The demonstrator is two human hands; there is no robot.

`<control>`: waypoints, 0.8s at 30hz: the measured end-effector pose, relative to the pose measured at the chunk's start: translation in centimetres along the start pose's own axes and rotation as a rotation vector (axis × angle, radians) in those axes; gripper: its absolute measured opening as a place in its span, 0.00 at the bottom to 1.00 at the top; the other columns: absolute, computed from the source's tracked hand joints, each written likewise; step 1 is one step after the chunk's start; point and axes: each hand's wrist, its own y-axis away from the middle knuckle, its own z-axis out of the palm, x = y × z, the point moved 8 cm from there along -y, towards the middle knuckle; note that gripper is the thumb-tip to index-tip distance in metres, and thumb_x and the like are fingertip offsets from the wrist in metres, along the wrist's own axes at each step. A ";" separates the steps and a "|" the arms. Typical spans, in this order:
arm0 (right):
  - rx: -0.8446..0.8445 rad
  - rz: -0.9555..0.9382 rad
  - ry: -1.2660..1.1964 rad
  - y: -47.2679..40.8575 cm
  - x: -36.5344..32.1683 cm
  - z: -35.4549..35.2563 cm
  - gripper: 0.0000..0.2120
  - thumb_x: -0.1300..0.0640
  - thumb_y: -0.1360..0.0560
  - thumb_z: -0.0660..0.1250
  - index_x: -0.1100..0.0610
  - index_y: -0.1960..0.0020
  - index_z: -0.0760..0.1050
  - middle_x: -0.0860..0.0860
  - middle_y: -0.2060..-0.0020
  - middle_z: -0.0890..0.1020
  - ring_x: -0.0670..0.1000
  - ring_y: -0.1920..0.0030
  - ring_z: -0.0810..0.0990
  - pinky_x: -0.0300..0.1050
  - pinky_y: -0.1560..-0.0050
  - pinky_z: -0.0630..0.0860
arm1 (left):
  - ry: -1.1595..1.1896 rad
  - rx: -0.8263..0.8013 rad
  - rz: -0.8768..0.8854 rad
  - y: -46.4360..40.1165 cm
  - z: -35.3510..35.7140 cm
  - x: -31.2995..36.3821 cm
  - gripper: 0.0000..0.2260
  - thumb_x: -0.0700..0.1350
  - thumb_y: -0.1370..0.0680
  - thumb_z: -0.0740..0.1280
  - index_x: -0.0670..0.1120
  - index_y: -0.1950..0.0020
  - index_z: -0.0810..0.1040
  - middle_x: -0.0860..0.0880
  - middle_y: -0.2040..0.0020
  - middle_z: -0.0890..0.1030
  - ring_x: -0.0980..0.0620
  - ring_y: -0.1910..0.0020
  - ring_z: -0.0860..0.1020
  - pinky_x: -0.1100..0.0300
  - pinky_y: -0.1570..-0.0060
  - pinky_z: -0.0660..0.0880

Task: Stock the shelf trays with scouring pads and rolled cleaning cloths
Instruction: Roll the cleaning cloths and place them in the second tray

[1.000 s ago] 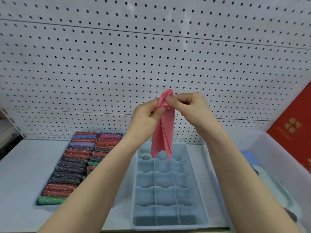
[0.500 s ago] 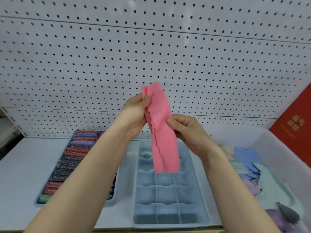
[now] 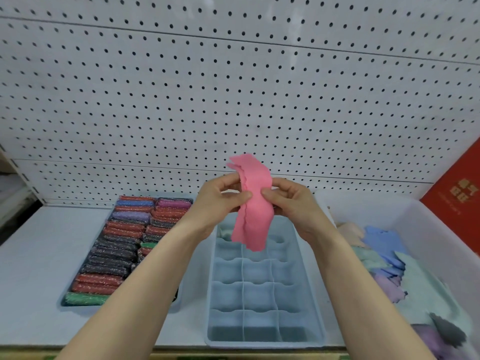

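left hand (image 3: 220, 201) + right hand (image 3: 291, 201) pinch folded pink cloth (image 3: 253, 206), hanging over compartment tray's (image 3: 315, 302) back end, likely to roll | scouring pads (image 3: 122, 245) fill left tray | loose cloths (image 3: 384, 250) in right bin

open cells across divided tray (image 3: 262, 294), scouring-pad tray (image 3: 75, 306) seemingly packed full, pegboard (image 3: 233, 100) walling the back

White pegboard (image 3: 233, 94) backs the shelf (image 3: 28, 268). Red box (image 3: 457, 201) with gold print stands at far right, against the pegboard.
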 end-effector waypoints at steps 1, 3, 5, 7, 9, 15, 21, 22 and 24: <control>-0.010 -0.026 -0.020 -0.1 -0.4 0.0 0.10 0.66 0.23 0.67 0.61 0.42 0.80 0.60 0.56 0.85 0.53 0.58 0.83 0.46 0.55 0.81 | -0.013 0.018 0.062 -0.1 -0.3 0.6 0.14 0.31 0.26 0.70 0.48 0.49 0.83 0.45 0.53 0.83 0.50 0.57 0.81 0.58 0.52 0.80; -0.035 -0.088 -0.052 -0.2 -1.6 0.1 0.11 0.70 0.24 0.64 0.59 0.51 0.83 0.55 0.61 0.84 0.51 0.61 0.81 0.41 0.58 0.79 | -0.052 0.061 0.186 -0.2 -0.8 1.8 0.16 0.28 0.29 0.70 0.51 0.58 0.85 0.47 0.55 0.81 0.52 0.57 0.79 0.58 0.53 0.78; -0.044 -0.152 -0.020 -0.2 -2.7 0.1 0.21 0.75 0.25 0.61 0.54 0.64 0.83 0.50 0.68 0.81 0.47 0.66 0.76 0.36 0.64 0.73 | -0.070 0.076 0.232 -0.3 -0.9 2.3 0.22 0.24 0.30 0.68 0.52 0.65 0.85 0.50 0.57 0.77 0.56 0.58 0.76 0.62 0.56 0.74; -0.055 -0.185 0.037 -0.2 -3.5 0.3 0.27 0.77 0.25 0.58 0.52 0.70 0.81 0.47 0.71 0.79 0.44 0.70 0.73 0.33 0.68 0.69 | -0.086 0.078 0.248 -0.2 -0.7 2.7 0.24 0.24 0.29 0.66 0.54 0.66 0.85 0.51 0.57 0.75 0.58 0.58 0.75 0.66 0.57 0.71; -0.082 -0.195 0.020 0.0 -4.2 0.6 0.27 0.77 0.25 0.57 0.51 0.67 0.83 0.48 0.66 0.82 0.45 0.67 0.77 0.35 0.65 0.71 | -0.055 0.090 0.248 -0.2 -0.9 2.6 0.25 0.24 0.29 0.65 0.54 0.66 0.85 0.52 0.57 0.74 0.58 0.57 0.74 0.66 0.56 0.71; -0.203 -0.031 -0.091 0.0 -2.1 1.4 0.15 0.51 0.19 0.60 0.59 0.41 0.78 0.64 0.50 0.81 0.54 0.52 0.79 0.48 0.48 0.76 | 0.048 0.159 0.259 -0.4 -2.1 2.3 0.24 0.24 0.27 0.64 0.52 0.66 0.85 0.53 0.58 0.75 0.57 0.59 0.74 0.64 0.58 0.71; -0.151 -0.032 -0.066 -0.2 -1.5 2.2 0.11 0.56 0.26 0.68 0.60 0.46 0.81 0.53 0.56 0.85 0.50 0.57 0.82 0.44 0.52 0.79 | 0.102 0.203 0.254 -0.5 -3.2 2.9 0.19 0.31 0.23 0.65 0.55 0.55 0.85 0.50 0.49 0.79 0.56 0.54 0.78 0.63 0.54 0.74; -0.107 -0.041 -0.081 -0.4 -1.7 1.9 0.09 0.58 0.26 0.69 0.59 0.47 0.81 0.52 0.57 0.85 0.49 0.57 0.82 0.42 0.54 0.79 | 0.190 0.186 0.167 -0.6 -3.0 2.3 0.14 0.35 0.22 0.65 0.53 0.49 0.83 0.50 0.47 0.80 0.55 0.53 0.79 0.62 0.55 0.76; -0.021 -0.052 -0.118 -0.7 -2.1 1.6 0.06 0.62 0.25 0.70 0.58 0.49 0.82 0.50 0.60 0.85 0.47 0.60 0.82 0.40 0.58 0.79 | 0.269 0.106 -0.034 -0.5 -2.0 0.7 0.09 0.46 0.18 0.61 0.50 0.43 0.80 0.52 0.50 0.82 0.53 0.56 0.80 0.61 0.58 0.77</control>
